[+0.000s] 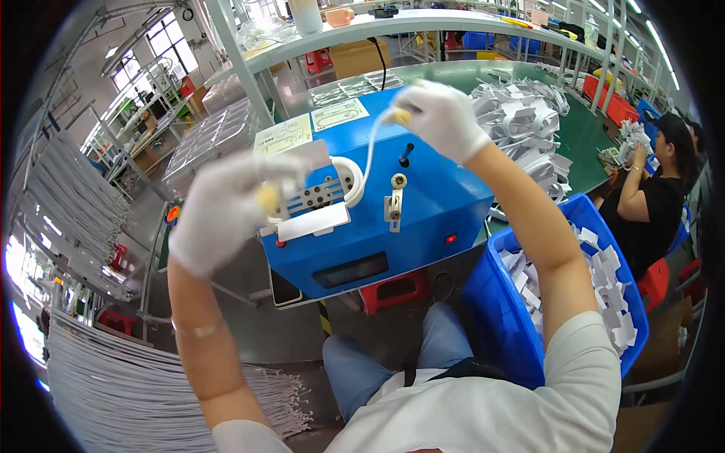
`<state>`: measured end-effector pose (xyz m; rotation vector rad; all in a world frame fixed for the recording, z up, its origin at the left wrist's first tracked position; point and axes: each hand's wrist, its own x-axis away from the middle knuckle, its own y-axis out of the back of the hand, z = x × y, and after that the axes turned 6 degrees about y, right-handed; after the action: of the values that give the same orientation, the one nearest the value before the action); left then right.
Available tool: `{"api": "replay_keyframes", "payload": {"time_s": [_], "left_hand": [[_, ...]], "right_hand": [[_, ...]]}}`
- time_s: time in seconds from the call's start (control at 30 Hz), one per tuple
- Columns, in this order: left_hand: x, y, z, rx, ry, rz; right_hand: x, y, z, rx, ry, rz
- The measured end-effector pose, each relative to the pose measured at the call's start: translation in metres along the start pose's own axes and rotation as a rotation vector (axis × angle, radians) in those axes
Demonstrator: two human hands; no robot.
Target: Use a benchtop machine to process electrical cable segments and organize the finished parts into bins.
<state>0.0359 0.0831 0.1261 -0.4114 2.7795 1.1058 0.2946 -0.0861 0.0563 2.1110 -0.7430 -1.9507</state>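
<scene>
A blue box-shaped machine (423, 196) stands in front of me, with a white round opening (349, 180) and a metal slotted plate on its front. Both my hands wear white gloves. My left hand (226, 211) is raised and blurred at the machine's left side, pinching a yellowish end of a thin white cable. My right hand (442, 117) is lifted above the machine's top and grips the other yellowish end. The white cable (370, 155) curves down from my right hand to the round opening.
A blue bin (502, 325) of white pieces sits at my right knee. A heap of white bundled pieces (525, 121) lies on the green table behind the machine. Bundles of white cables (113, 392) hang at the left. Another person (653, 204) sits at the right.
</scene>
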Motion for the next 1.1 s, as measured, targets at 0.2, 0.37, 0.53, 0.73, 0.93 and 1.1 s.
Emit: {"api": "replay_keyframes", "payload": {"time_s": [0.2, 0.37, 0.53, 0.73, 0.93, 1.1], "left_hand": [[-0.097, 0.01, 0.029, -0.288, -0.201, 0.057], [-0.089, 0.015, 0.028, -0.36, -0.1, 0.134], [-0.047, 0.053, 0.059, -0.257, 0.109, 0.047], [-0.021, 0.04, 0.062, -0.388, 0.025, -0.041], [-0.007, 0.025, 0.059, -0.455, 0.016, -0.15], [-0.014, -0.009, 0.066, -0.613, -0.34, -0.437]], "right_hand": [[-0.069, -0.079, 0.014, -0.152, 0.044, 0.144], [-0.071, -0.075, 0.041, -0.355, -0.053, 0.194], [-0.057, -0.028, 0.066, -0.344, -0.003, 0.032], [-0.042, -0.008, 0.101, -0.099, 0.345, 0.176], [-0.039, -0.024, 0.099, 0.045, 0.374, 0.32], [-0.044, -0.023, 0.1, -0.047, 0.243, 0.498]]}}
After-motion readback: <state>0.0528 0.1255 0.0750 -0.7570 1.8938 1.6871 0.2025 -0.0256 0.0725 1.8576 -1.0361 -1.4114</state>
